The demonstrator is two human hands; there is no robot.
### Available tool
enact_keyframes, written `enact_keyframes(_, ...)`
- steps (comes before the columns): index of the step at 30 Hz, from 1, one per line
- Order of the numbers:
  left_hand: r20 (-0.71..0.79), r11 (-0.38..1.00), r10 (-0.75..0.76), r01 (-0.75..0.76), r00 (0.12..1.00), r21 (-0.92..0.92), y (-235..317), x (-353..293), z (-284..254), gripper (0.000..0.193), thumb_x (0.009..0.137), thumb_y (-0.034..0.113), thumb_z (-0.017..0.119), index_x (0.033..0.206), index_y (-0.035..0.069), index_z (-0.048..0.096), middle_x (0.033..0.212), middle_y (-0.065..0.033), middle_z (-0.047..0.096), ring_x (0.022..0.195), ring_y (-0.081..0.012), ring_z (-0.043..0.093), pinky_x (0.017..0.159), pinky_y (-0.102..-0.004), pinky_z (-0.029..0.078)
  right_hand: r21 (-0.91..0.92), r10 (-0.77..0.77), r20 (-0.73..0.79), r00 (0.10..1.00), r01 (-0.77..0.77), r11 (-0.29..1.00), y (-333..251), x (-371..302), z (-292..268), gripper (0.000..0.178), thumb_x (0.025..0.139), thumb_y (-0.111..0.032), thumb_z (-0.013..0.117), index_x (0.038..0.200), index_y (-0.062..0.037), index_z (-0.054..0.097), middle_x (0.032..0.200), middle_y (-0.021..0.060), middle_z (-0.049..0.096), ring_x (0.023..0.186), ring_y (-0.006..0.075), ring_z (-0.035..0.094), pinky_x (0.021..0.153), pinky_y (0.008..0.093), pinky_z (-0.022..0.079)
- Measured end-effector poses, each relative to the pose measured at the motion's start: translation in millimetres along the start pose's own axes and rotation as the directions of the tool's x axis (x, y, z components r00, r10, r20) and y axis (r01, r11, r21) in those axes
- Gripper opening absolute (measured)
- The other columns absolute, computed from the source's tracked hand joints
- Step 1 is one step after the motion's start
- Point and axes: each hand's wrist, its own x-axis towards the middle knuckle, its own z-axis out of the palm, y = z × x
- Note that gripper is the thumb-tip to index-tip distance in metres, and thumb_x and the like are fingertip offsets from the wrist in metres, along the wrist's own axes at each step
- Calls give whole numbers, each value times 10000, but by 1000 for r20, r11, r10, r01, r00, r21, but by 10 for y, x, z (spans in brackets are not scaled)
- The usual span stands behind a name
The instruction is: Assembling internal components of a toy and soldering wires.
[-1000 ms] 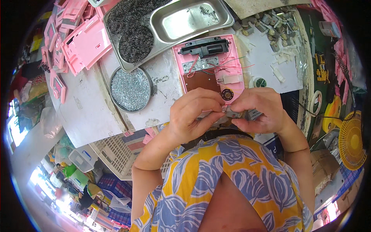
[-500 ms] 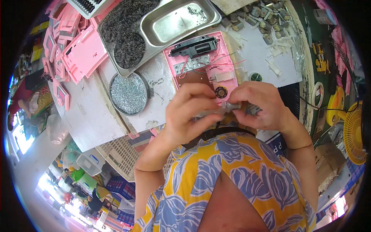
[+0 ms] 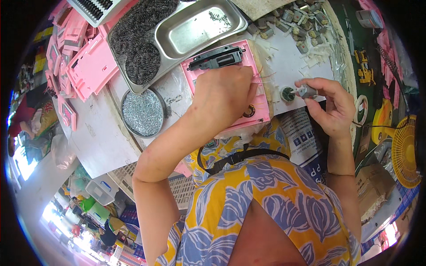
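In my right hand (image 3: 333, 108) a small grey motor (image 3: 307, 91) is pinched between thumb and fingers. Its white tip points left, at a small round dark-green pot (image 3: 287, 93). My left hand (image 3: 225, 94) lies over a pink plastic housing (image 3: 249, 49), its fingers curled; what they grip inside is hidden by the hand. A black slotted mechanism (image 3: 217, 58) spans the far end of the housing. Near the housing's close right corner sits a dark round part (image 3: 249, 111). Thin wires (image 3: 262, 80) stick out past the right side of my left hand.
A metal tray (image 3: 166, 66) holds dark springs (image 3: 142, 62) and a shallower metal dish (image 3: 195, 31). Left of the housing stands a round tin (image 3: 143, 113) of small silvery pieces. Pink panels (image 3: 91, 66) pile up at far left; several motors (image 3: 301, 35) lie at far right.
My hands have moved apart. The left went up over the housing, covering its middle; the right moved right and up with the motor to the green pot.
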Motion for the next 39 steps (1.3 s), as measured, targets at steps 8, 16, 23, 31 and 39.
enact_keyframes(8,-170,990,18,-41,985,-134,-64,-173,-50,117,899,122,691,917,10,660,795,-141,684,691,-311,680,601,-398,538,182,-33,-55,998,43,982,71,195,170,277,947,-42,665,1213,14,615,1269,145,691,999,216,699,895,313,560)
enact_keyframes(16,-346,876,-316,130,883,-465,-155,-522,13,66,938,41,683,986,-4,677,773,-97,682,631,-147,658,587,-284,509,-424,-251,326,912,378,823,89,634,532,296,820,-123,743,1102,-81,667,1134,98,601,1081,317,531,908,402,492)
enact_keyframes(23,-406,897,-260,63,876,-437,-217,-507,59,79,907,44,715,971,12,683,753,-100,659,588,-194,636,548,-304,488,-506,-219,351,910,381,774,6,715,667,264,802,-134,758,1046,-68,682,1016,72,592,979,295,535,851,386,493)
enact_keyframes(31,-456,911,-230,26,859,-411,-227,-464,60,63,897,59,717,938,27,683,735,-98,635,576,-221,609,542,-326,482,-524,-203,357,912,376,764,-26,738,675,218,803,-147,760,986,-46,699,960,69,598,948,283,542,836,380,490)
enact_keyframes(39,-326,815,-353,117,877,-567,-249,-431,-24,79,892,69,723,932,7,695,695,-77,630,574,-141,572,542,-283,451,-485,-140,358,923,312,817,56,755,595,247,774,-164,781,993,-68,723,906,52,600,929,273,544,805,381,476)
